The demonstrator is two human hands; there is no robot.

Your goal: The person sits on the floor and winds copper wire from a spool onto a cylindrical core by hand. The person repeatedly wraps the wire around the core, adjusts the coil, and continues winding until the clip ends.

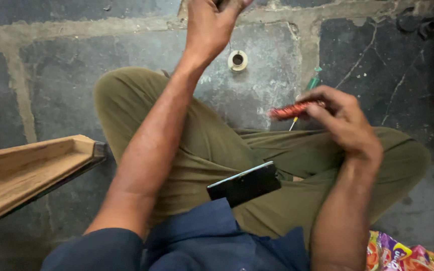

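Note:
My right hand [345, 123] grips a blurred reddish-orange coil of wire [292, 110] above my right knee. My left hand [209, 25] is raised toward the top edge of the view, fingers closed on something dark that is mostly cut off. A thin strand seems to run down from it near a small white spool [237, 60] lying on the stone floor. A green-handled screwdriver [311, 84] lies on the floor just behind the coil.
I sit cross-legged in olive trousers [212, 145] with a dark phone [244, 183] resting on my lap. A wooden piece [26, 170] juts in from the left. A colourful wrapper [403, 253] lies at bottom right. The floor is cracked dark stone.

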